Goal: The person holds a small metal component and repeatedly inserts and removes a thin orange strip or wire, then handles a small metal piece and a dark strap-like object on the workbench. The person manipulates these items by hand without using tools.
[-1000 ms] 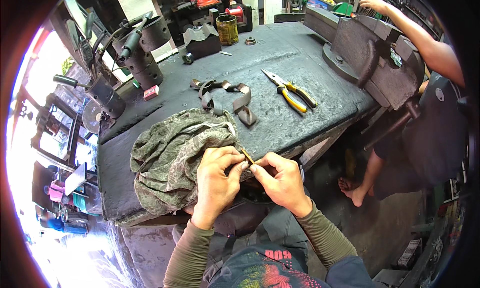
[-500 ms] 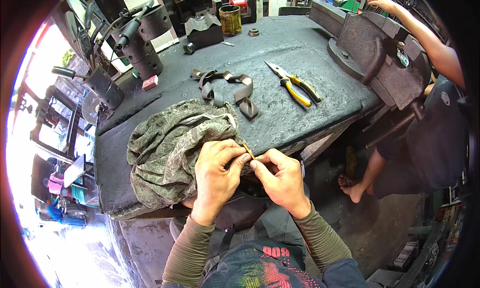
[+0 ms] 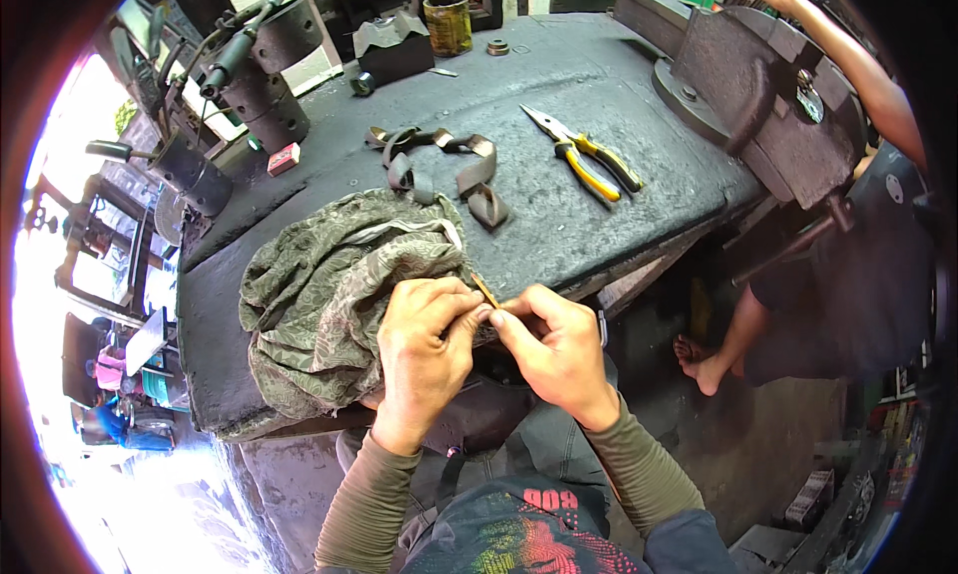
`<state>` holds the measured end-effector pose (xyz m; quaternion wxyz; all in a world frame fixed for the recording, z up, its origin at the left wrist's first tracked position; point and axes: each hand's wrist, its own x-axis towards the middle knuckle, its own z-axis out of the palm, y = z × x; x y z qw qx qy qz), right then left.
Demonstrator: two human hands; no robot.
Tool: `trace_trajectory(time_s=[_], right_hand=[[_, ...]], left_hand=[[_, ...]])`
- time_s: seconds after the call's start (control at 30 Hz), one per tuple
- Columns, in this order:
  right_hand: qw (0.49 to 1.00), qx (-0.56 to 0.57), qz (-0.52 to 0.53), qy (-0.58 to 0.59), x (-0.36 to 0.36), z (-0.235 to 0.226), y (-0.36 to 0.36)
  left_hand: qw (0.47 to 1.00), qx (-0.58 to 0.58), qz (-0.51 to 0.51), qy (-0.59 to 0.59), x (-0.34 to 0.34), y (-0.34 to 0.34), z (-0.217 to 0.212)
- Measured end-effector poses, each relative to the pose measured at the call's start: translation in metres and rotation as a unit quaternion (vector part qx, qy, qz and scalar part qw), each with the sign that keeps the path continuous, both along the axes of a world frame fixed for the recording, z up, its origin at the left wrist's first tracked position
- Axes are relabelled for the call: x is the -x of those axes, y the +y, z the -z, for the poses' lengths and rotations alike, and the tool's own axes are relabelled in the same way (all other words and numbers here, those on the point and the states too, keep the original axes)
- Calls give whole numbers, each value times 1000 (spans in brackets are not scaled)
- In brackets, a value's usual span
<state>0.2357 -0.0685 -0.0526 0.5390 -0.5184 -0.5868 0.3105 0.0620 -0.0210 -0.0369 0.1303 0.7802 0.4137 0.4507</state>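
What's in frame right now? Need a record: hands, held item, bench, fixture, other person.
left hand: bare left hand, fingertips close to the right's; own grip unclear
right hand: bare right hand, thumb and finger pinched
held item: thin yellowish strip, material unclear
bench: dark worn bench
near hands: crumpled olive patterned cloth
mid-bench: curled grey-brown flat band; yellow-and-black-handled long-nose pliers, unheld
fixture: large dark metal vise, bench's right end
other person: bare arm extended beyond the vise
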Motion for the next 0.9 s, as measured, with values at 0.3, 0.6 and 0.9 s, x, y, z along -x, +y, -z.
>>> trace_trajectory(time_s=[0.3, 0.6, 0.9], right_hand=[[1000, 4, 8, 2, 1, 4, 1], [1000, -10, -6, -6, -2, 1, 2], [1000, 6, -1, 24, -2, 4, 0]], left_hand=[[1000, 0, 1, 7, 1, 0, 0], [1000, 11, 0, 6, 1, 0, 1], [1000, 13, 3, -2, 0, 0, -1]])
